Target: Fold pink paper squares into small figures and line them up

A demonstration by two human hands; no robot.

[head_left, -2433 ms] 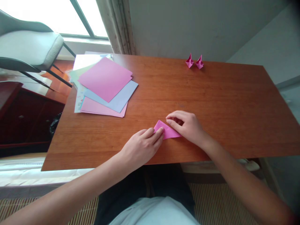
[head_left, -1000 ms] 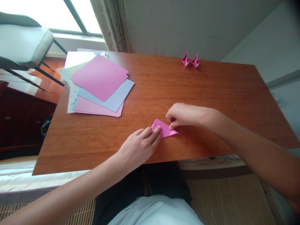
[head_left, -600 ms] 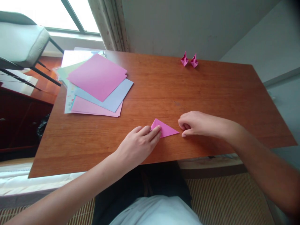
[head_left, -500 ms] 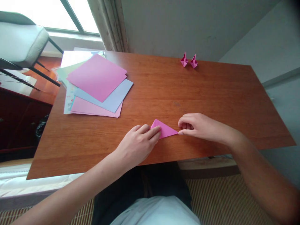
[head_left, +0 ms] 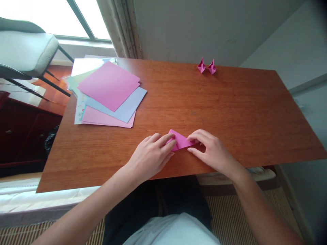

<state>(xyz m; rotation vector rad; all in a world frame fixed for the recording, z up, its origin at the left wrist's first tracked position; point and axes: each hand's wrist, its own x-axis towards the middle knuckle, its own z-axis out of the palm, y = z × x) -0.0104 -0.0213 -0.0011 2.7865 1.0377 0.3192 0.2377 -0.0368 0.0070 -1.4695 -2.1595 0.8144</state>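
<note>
A small piece of folded pink origami paper (head_left: 182,141) lies near the front edge of the wooden table, its point toward the right. My left hand (head_left: 150,153) holds its left part against the tabletop, fingers bent over it and hiding that end. From the other side, my right hand (head_left: 211,148) has its fingertips on the right corner, with the thumb just below the lower edge. The very tip of the paper is partly covered by those fingers.
Two small folded pink paper figures (head_left: 206,66) stand at the table's back edge. On the left is a stack of pink (head_left: 109,85) and blue paper sheets (head_left: 127,105). A chair (head_left: 28,51) stands beyond the table by the window.
My right hand has moved left and come over the right corner of the pink paper. My left hand stays on the paper, its fingers slightly shifted. The camera view has turned slightly.
</note>
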